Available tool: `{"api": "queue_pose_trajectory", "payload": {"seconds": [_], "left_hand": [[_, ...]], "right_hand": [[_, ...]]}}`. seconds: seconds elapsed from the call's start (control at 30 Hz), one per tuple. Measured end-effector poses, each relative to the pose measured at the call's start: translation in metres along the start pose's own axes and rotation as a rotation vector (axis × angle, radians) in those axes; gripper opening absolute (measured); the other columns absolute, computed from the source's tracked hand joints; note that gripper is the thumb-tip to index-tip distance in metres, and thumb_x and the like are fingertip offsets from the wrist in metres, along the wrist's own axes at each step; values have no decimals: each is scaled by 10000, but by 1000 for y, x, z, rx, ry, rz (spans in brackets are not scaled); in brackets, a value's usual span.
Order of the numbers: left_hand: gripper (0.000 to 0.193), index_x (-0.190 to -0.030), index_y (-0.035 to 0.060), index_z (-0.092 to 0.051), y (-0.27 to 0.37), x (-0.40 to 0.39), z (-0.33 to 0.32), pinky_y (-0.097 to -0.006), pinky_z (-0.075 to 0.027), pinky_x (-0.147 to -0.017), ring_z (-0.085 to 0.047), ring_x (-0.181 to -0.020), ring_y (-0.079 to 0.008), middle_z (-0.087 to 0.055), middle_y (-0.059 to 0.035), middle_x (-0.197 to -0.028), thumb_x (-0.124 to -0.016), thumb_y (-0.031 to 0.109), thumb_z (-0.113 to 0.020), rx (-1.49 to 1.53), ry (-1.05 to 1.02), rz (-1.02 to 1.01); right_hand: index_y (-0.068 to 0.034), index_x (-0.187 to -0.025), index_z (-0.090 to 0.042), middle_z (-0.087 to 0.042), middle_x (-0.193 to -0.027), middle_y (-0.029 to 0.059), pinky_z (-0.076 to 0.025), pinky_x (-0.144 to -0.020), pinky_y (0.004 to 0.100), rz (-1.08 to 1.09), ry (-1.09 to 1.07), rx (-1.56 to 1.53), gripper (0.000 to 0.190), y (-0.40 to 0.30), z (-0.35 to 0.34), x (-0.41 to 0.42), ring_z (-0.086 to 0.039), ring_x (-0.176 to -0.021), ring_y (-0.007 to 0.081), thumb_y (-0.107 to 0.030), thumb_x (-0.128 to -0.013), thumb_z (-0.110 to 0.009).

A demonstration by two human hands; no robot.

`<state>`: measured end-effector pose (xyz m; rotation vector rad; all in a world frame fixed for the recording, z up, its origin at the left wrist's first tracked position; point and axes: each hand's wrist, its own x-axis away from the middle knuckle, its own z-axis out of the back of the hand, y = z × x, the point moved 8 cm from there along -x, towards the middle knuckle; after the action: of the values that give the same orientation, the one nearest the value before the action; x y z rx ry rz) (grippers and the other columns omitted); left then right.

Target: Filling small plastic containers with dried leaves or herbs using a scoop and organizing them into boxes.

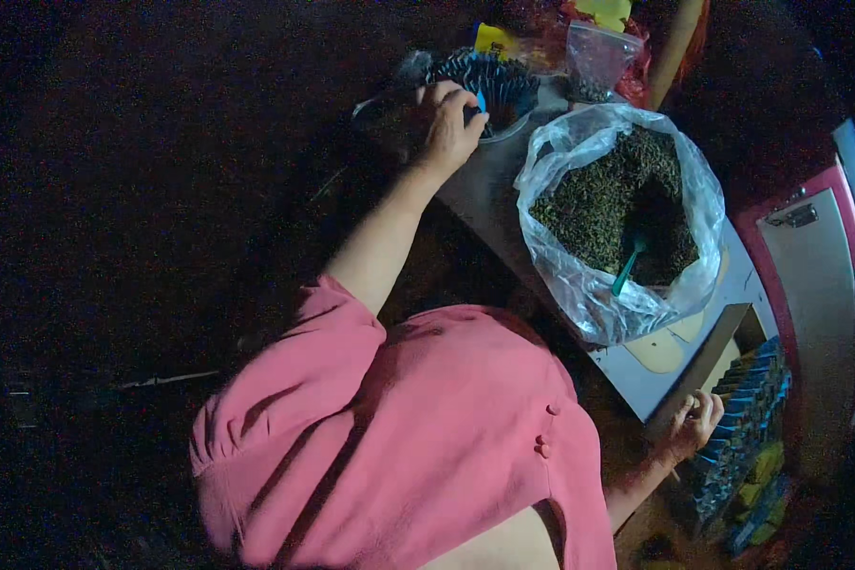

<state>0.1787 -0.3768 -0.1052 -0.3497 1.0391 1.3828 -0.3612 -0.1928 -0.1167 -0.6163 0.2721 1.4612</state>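
Observation:
My left hand [452, 127] reaches over a round clear container [514, 128] filled with thin dark-blue packets [495, 75]. Its thumb and forefinger pinch a small dark and blue piece [481, 102]. At the lower right, my right hand [695, 427] rests with curled fingers beside an open cardboard box [709, 356], touching a row of blue-edged packets [752, 395]. Whether it grips one of them is hidden. Between my hands stands an open clear plastic bag [620, 313], full of dried dark-green leaf material [591, 199]. A green plastic spoon [627, 269] is stuck in it.
Beneath the bag is a light tabletop [645, 388]. Behind it are a zip bag [600, 60], a yellow packet [495, 39] and a wooden pole [677, 50]. A pink-edged board with a metal clip [801, 214] stands right. Yellow packs [762, 470] lie lower right.

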Motion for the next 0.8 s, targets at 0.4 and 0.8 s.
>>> {"api": "queue_pose_trajectory", "payload": {"seconds": [0.4, 0.8], "left_hand": [[300, -803, 105, -573, -7, -4, -21, -426, -309, -920, -488, -1005, -283, -567, -78, -938, -584, 89, -778, 92, -6, 97], [298, -729, 94, -566, -10, -5, -26, -395, -389, -863, -504, -971, -280, -565, -79, -865, -544, 88, -800, 141, 24, 70]], "right_hand": [[-59, -910, -619, -537, -1102, 125, -512, -669, 356, -93, -28, -67, 69, 8, 1, -1, -596, -849, 259, -67, -843, -608], [-32, -918, -591, -536, -1035, 133, -488, -714, 353, -2, -16, -36, 82, -6, 9, -5, -566, -924, 282, -34, -836, -598]]}}
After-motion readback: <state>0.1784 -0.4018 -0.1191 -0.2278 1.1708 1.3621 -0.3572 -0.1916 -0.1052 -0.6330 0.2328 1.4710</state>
